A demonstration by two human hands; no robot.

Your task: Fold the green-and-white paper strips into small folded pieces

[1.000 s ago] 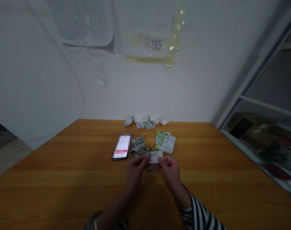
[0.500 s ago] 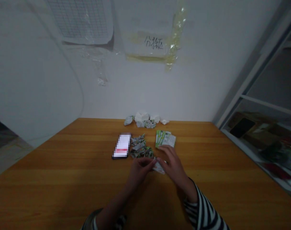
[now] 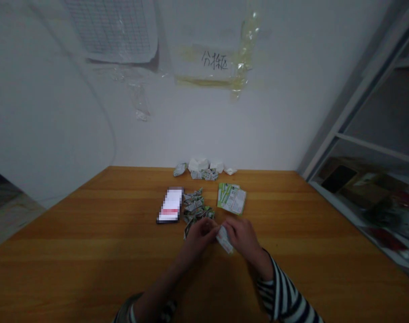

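Note:
A small white printed piece of paper (image 3: 224, 241) with a green edge slants down between my two hands, just above the table. My left hand (image 3: 200, 235) pinches its upper left end with thumb and fingertips. From the other side, the fingers of my right hand (image 3: 244, 236) are closed on the paper's upper right part and hide some of it. Just beyond my left hand lie crumpled, folded strips of printed paper (image 3: 193, 205). A fanned stack of green-and-white printed papers (image 3: 234, 199) rests past my right hand.
A phone (image 3: 171, 205) with a lit, blurred screen lies left of the crumpled strips. Several wads of white and printed paper (image 3: 198, 165) line the wooden table's (image 3: 100, 251) back edge by the wall. Shelving (image 3: 355, 179) with boxes stands at the right.
My right hand has drawn back from the stack, its fingers closing onto the small paper. The paper now hangs at a steeper slant, and more of the stack shows.

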